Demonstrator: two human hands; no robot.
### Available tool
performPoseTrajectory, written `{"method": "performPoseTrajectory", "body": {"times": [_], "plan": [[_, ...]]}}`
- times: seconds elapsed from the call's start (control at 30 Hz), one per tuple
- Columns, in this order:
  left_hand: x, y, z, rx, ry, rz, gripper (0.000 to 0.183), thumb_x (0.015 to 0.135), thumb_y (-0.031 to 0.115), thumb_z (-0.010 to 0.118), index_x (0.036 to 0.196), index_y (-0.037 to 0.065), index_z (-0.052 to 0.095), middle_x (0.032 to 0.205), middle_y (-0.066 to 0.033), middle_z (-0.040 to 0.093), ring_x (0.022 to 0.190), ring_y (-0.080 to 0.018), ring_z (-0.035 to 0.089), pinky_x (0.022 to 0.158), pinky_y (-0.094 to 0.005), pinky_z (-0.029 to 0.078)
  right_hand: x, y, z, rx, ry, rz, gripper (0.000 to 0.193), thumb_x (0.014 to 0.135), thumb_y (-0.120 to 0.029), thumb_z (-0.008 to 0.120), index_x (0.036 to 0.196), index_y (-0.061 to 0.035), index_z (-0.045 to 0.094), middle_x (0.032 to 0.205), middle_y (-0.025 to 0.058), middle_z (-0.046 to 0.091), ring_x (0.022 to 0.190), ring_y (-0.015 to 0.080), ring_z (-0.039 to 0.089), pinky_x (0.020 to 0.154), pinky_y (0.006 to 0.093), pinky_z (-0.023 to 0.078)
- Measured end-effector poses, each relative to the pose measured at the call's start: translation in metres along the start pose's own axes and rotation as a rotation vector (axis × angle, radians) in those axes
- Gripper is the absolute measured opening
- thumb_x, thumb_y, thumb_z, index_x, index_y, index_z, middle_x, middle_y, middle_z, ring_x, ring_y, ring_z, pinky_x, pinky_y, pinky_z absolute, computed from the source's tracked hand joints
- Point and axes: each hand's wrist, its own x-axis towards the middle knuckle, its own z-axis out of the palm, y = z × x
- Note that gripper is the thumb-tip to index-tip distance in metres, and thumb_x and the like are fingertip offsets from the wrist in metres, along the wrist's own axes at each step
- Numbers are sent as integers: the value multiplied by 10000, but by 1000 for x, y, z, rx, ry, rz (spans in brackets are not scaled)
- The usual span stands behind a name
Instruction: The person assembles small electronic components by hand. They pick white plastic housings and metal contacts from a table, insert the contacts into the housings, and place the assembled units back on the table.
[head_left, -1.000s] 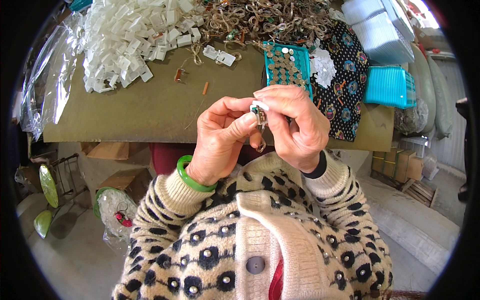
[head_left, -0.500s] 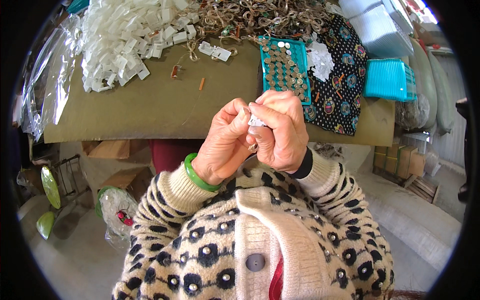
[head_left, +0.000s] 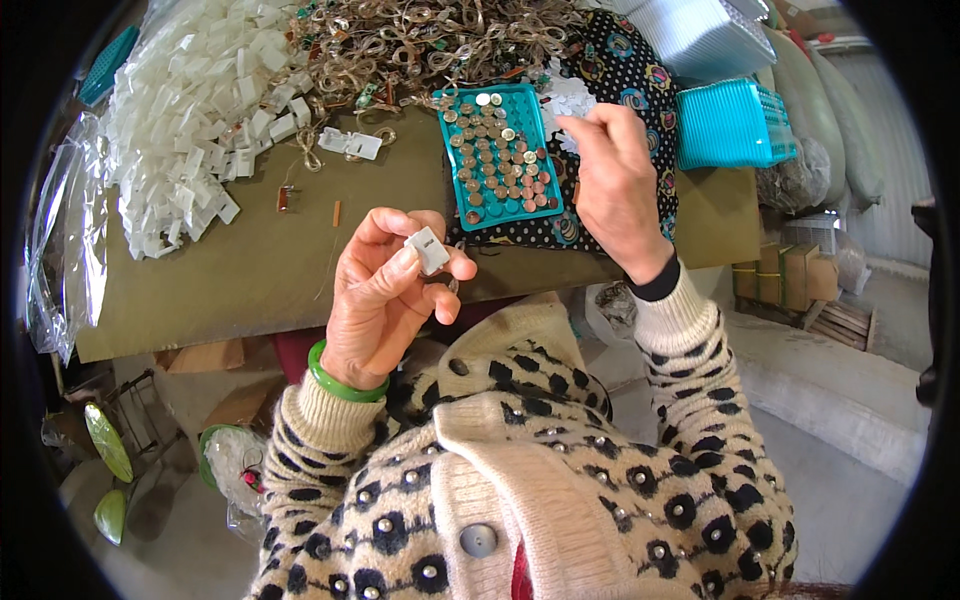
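My left hand grips a small white plastic case between thumb and fingers. A slot shows in the face of this case, and something thin dangles below it by my fingers. Further right, my right hand reaches over the table with thumb and forefinger pinched at the edge of a heap of small white flat pieces. Whether a piece is between those fingertips is too small to tell. Left of this hand lies a teal tray holding rows of round metal discs, some silvery and some copper-coloured.
White plastic cases are heaped at left beside clear plastic film. Coiled wires cover the back. An opened white case and an orange strip lie mid-table. Stacked teal trays stand right, past a dotted cloth.
My hands have parted. The left keeps the white case and has turned it face up, while the right has let go and moved up and right to the white pieces.
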Motion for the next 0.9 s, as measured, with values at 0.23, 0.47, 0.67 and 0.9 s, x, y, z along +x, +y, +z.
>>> {"method": "performPoseTrajectory", "body": {"times": [0.23, 0.47, 0.67, 0.9], "plan": [[-3, 2, -4, 106, 51, 10, 185, 936, 55, 611, 1104, 35, 537, 1094, -163, 541, 817, -275, 683, 544, -357, 599, -33, 13, -16, 181, 16, 172, 252, 730, 175, 516, 888, 20, 639, 924, 117, 519, 851, 271, 558, 742, 348, 467], [1, -4, -4, 150, 67, -2, 202, 946, 63, 600, 1140, 19, 561, 1130, -194, 594, 841, -298, 693, 593, -364, 609, -38, 10, -15, 135, 4, 165, 151, 843, 85, 595, 962, 6, 644, 921, 102, 552, 791, 239, 571, 694, 325, 473], [1, -3, -2, 129, 75, -38, 212, 936, 36, 604, 1146, 11, 585, 1093, -212, 633, 845, -308, 696, 610, -364, 610, -34, 16, -5, 35, -82, 88, 136, 799, 41, 669, 920, 0, 623, 893, 101, 560, 817, 281, 568, 706, 367, 473], [0, -4, 5, 243, 149, -41, 224, 919, 70, 638, 1137, 28, 611, 1026, -206, 631, 738, -249, 657, 539, -322, 555, -27, -1, -12, 431, 40, 257, 48, 884, 49, 624, 917, 16, 622, 833, 49, 631, 658, 88, 544, 613, 222, 437]]}}
